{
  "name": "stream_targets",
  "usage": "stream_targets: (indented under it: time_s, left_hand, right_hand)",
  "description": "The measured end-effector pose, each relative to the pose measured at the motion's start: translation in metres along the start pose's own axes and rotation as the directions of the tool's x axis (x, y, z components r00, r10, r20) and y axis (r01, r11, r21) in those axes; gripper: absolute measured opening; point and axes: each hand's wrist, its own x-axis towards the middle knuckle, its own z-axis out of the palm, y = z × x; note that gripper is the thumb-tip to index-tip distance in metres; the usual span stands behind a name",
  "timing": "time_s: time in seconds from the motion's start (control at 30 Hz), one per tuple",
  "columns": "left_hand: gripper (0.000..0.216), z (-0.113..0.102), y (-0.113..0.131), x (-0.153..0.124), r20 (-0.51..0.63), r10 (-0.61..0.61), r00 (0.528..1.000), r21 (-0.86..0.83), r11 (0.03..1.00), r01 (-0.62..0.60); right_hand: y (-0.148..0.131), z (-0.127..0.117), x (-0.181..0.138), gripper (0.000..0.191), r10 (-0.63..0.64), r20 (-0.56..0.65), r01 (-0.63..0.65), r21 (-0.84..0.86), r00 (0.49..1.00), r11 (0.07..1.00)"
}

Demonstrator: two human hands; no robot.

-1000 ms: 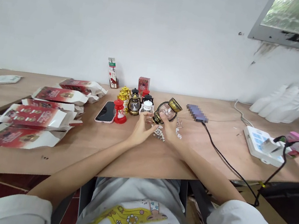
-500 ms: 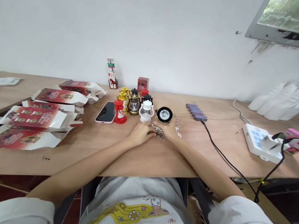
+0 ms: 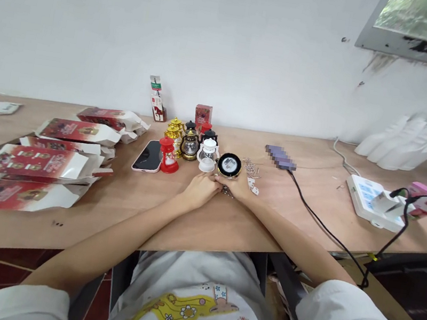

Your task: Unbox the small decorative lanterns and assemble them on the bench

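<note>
My right hand is closed on what looks like a small lantern, its round black base with a gold rim facing me. The middle of the base shows pale and silvery. My left hand meets the right just below that base, fingertips pinched together; whatever is in them is too small to make out. Under the hands lies a heap of small metal parts, partly covered. A white lantern stands upright just beyond the left hand, with a red lantern to its left.
Gold lanterns and dark ones cluster behind. A phone lies left of them, beside several opened red boxes. Loose screws and white pieces lie rightward. A black cable runs from a purple device past a power strip.
My left hand has come up against the right hand at the lantern base, covering more of the metal parts. The view has shifted slightly.
</note>
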Motion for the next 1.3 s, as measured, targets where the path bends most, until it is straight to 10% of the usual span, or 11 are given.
stream_targets:
  time_s: [0.8, 1.3]
  left_hand:
    - [0.014, 0.003, -0.005, 0.001, 0.008, -0.031, 0.999, -0.228, 0.973, 0.032]
    - [0.016, -0.004, -0.017, 0.002, 0.258, -0.057, 0.965, -0.234, 0.965, 0.119]
  right_hand:
    - [0.007, -0.006, 0.006, 0.048, -0.070, -0.020, 0.067, -0.117, 0.997, 0.991]
    - [0.010, -0.009, 0.009, 0.049, -0.099, 0.009, 0.099, -0.202, 0.995, 0.974]
